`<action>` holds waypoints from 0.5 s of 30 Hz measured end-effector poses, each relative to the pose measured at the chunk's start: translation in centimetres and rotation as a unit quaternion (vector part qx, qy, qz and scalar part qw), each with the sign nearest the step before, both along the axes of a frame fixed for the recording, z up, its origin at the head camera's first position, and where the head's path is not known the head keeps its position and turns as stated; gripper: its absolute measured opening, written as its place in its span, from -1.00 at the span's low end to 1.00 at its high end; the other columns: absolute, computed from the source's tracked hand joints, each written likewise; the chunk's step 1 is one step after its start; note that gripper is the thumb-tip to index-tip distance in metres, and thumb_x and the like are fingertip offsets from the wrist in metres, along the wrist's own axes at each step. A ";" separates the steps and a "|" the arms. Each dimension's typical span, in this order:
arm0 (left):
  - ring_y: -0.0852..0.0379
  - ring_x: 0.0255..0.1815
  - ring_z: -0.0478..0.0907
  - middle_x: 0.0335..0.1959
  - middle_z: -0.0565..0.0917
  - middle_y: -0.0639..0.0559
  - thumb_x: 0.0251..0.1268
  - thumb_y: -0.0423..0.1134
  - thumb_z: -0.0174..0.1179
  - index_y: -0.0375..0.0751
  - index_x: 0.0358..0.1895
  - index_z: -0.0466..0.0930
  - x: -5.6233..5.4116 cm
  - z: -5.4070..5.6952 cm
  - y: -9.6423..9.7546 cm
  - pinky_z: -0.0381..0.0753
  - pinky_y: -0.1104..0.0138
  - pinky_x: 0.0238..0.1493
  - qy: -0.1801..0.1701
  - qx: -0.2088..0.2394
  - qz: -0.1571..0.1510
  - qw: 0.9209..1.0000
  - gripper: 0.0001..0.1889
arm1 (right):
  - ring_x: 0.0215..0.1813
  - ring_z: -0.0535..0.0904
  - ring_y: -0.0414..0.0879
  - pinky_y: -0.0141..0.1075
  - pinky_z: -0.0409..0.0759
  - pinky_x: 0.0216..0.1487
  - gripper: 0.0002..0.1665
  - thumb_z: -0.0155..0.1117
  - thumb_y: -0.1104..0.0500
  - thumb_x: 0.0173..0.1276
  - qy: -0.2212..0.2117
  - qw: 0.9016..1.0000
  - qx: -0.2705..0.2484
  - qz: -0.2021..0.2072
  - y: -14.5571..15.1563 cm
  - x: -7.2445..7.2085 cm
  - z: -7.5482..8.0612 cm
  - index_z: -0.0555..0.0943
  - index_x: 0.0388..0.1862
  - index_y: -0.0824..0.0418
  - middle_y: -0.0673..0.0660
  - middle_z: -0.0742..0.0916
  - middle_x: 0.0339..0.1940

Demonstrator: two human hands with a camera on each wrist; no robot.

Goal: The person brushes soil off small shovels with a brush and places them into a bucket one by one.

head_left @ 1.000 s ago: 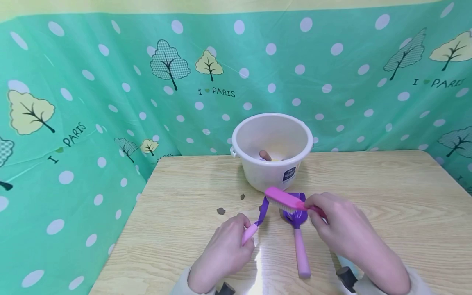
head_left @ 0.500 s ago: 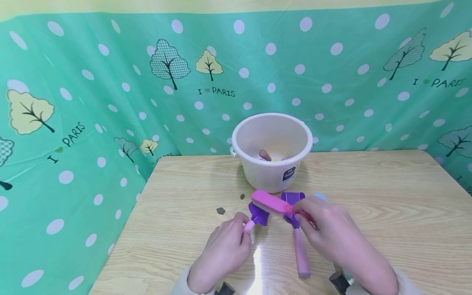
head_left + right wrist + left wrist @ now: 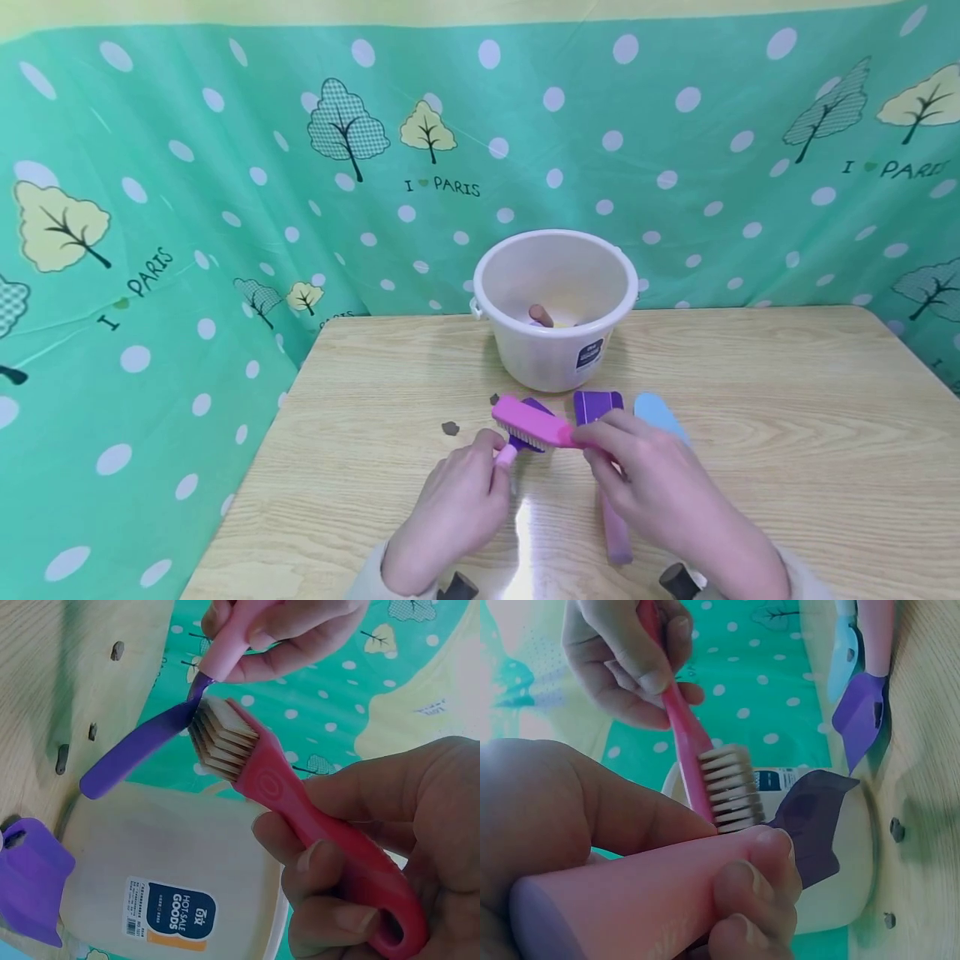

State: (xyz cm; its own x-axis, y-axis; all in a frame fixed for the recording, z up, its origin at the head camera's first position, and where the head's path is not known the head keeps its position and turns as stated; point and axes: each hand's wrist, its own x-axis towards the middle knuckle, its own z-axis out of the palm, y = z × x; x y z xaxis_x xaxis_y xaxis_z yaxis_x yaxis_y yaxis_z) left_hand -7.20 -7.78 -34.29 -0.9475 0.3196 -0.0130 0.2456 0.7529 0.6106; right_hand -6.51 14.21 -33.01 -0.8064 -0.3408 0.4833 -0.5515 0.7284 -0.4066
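Working in front of the bucket (image 3: 517,354), you grip the shovel (image 3: 507,455) in your left hand (image 3: 453,508) and the brush (image 3: 525,419) in your right hand (image 3: 656,483). The brush's long axis crosses the shovel's — its bristles (image 3: 223,742) sit at the blade's (image 3: 135,754) base — nearer your left hand.

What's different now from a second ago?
The right hand moved the pink brush left, over the blade of the purple tool in the left hand. That blade turned from edge-on to flatter. More of the light blue tool shows. Nothing was grabbed or let go. The white bucket, other purple spatula and leftmost dark bit stayed put.
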 end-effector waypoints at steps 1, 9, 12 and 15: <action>0.25 -0.75 0.30 -0.67 0.42 0.18 0.33 -0.30 -0.01 -0.31 0.08 0.45 0.0 0.0 0.0 0.33 0.36 -0.72 -0.005 0.005 0.000 1.000 -0.70 | -0.45 0.40 -0.38 -0.51 0.42 -0.48 -0.72 0.39 0.35 0.09 -0.004 1.000 0.006 -0.003 0.0 0.0 0.0 0.71 -0.25 0.02 -0.21 0.65 -0.33; 0.26 -0.76 0.31 -0.68 0.44 0.17 0.33 -0.33 -0.04 -0.32 0.06 0.45 -0.1 0.1 0.0 0.35 0.35 -0.76 -0.030 0.037 -0.007 0.999 -0.71 | -0.47 0.38 -0.38 -0.50 0.38 -0.53 -0.70 0.36 0.35 0.12 -0.042 0.998 0.023 -0.026 0.0 0.1 -0.1 0.69 -0.27 -0.04 -0.23 0.62 -0.33; 0.25 -0.77 0.32 -0.69 0.44 0.17 0.34 -0.33 -0.05 -0.31 0.07 0.45 -0.1 0.2 0.0 0.35 0.34 -0.77 -0.037 0.045 -0.007 0.998 -0.71 | -0.45 0.40 -0.37 -0.49 0.42 -0.50 -0.70 0.36 0.36 0.12 -0.049 0.998 0.019 -0.030 0.1 0.0 -0.1 0.69 -0.27 -0.04 -0.24 0.62 -0.32; 0.25 -0.78 0.31 -0.71 0.44 0.17 0.34 -0.32 -0.06 -0.31 0.09 0.44 0.0 0.2 0.0 0.35 0.34 -0.77 -0.043 0.046 -0.009 0.998 -0.70 | -0.41 0.43 -0.37 -0.47 0.47 -0.44 -0.69 0.36 0.37 0.12 -0.054 0.998 0.016 -0.036 0.2 -0.1 -0.2 0.68 -0.28 -0.05 -0.23 0.63 -0.30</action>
